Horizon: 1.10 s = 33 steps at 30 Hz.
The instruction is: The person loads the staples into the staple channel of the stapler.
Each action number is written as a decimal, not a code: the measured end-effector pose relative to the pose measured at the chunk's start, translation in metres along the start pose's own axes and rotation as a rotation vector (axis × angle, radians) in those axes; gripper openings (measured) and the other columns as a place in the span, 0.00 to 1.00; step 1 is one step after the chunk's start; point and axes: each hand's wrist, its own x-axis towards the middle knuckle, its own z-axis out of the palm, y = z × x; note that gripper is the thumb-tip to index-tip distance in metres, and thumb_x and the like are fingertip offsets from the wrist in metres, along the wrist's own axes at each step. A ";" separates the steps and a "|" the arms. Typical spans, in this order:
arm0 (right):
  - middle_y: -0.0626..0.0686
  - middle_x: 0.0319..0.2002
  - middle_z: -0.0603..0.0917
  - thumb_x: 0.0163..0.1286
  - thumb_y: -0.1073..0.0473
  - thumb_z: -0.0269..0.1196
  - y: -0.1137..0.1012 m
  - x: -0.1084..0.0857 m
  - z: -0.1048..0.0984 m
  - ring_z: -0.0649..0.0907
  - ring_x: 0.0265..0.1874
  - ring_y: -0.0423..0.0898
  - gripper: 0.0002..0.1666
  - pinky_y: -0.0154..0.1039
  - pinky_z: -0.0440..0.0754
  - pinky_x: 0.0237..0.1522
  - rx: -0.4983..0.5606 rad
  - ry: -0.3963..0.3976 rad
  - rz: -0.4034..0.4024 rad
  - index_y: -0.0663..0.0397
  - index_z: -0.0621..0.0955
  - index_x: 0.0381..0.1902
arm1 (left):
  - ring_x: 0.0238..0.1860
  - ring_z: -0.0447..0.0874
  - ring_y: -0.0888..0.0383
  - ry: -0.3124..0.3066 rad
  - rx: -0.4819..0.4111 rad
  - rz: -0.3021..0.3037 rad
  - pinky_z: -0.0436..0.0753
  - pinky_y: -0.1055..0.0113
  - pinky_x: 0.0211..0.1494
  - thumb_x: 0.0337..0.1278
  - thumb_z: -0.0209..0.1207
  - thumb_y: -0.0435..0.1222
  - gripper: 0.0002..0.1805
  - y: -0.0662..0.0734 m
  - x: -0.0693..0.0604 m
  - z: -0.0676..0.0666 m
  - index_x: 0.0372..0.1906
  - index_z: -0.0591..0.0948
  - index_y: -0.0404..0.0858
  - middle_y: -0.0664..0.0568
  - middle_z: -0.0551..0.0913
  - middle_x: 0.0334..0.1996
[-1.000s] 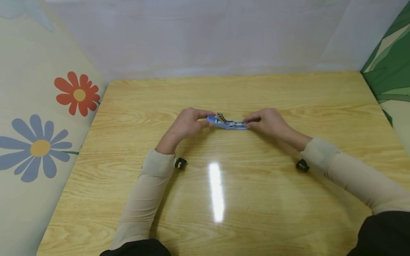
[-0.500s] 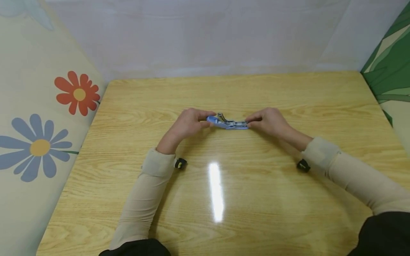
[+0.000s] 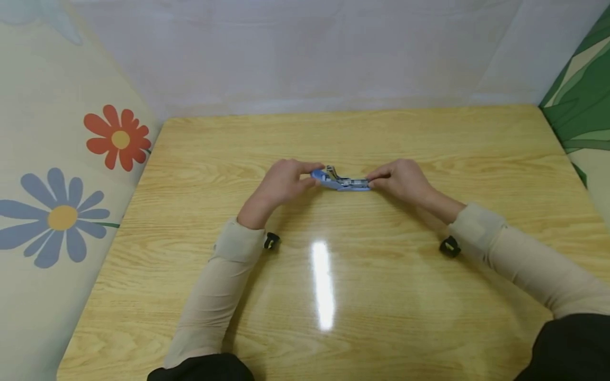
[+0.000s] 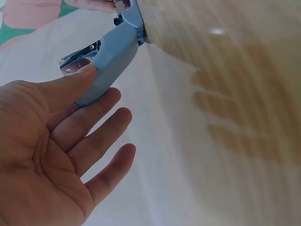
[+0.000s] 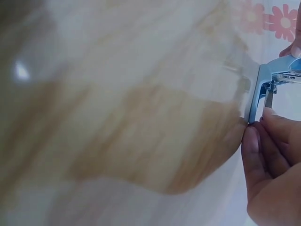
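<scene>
Towards the far edge of the surface [image 3: 381, 286], that blue stapler [image 4: 113, 61], likely light, stiff and slick, seems best held by its ends, where left hand [image 3: 279, 184] and right hand [image 3: 405, 182] pinch it

Glossy wood-grain worktop [image 3: 391, 301] that bore a bright streak of light [image 3: 323, 286], blue stapler [image 3: 339, 186] that rested there opened out

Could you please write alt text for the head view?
A left hand and a right hand hold opposite ends of an opened blue stapler at a wood-grain table. A red flower and a blue flower decorate the left wall.
</scene>
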 end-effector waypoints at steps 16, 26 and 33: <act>0.56 0.47 0.91 0.65 0.58 0.72 0.000 0.000 -0.004 0.88 0.51 0.55 0.11 0.52 0.81 0.56 0.016 0.006 0.001 0.51 0.91 0.45 | 0.32 0.80 0.59 0.025 -0.135 0.046 0.75 0.66 0.38 0.69 0.62 0.45 0.26 0.030 0.015 0.006 0.70 0.76 0.50 0.50 0.86 0.59; 0.56 0.47 0.90 0.65 0.58 0.72 0.004 0.001 -0.004 0.88 0.52 0.55 0.12 0.52 0.80 0.57 0.033 0.015 0.014 0.51 0.90 0.46 | 0.35 0.81 0.58 0.017 -0.073 0.051 0.78 0.66 0.41 0.68 0.63 0.47 0.27 0.046 0.028 0.012 0.69 0.76 0.48 0.50 0.84 0.61; 0.57 0.47 0.90 0.66 0.59 0.71 0.004 0.002 -0.002 0.87 0.52 0.56 0.12 0.52 0.80 0.58 0.029 0.011 -0.023 0.53 0.90 0.47 | 0.54 0.87 0.52 0.008 0.003 0.092 0.82 0.59 0.59 0.67 0.64 0.43 0.23 0.047 0.031 0.020 0.65 0.80 0.43 0.47 0.86 0.57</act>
